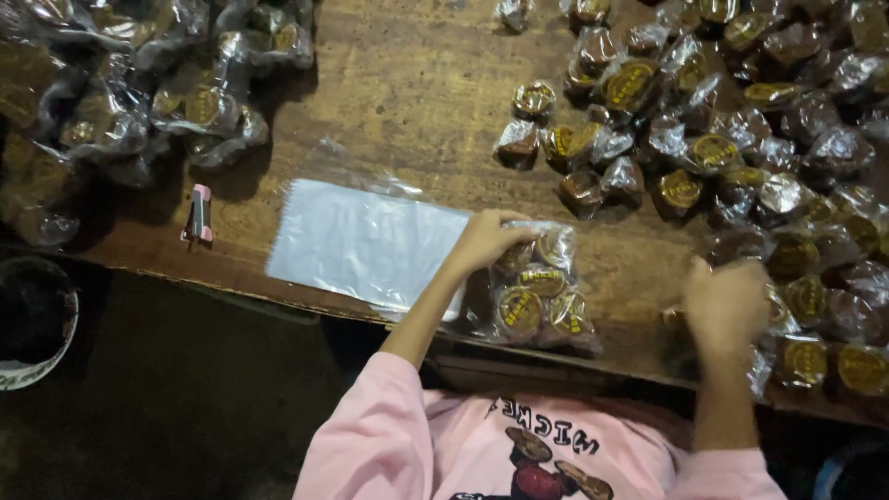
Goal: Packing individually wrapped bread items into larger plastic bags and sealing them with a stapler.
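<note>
Worn wooden table (417,83), your left hand (486,238) pinching the clear bag of wrapped sweets (537,292) at its mouth, your right hand (727,301) curled, blurred, grip unclear, among loose wrapped sweets (741,139).

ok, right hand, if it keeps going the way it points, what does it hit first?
The right hand points away from the body into the heap of clear-wrapped brown round sweets with gold labels. It would likely meet those nearest ones first, though it is blurred, so contact is unclear.
</note>
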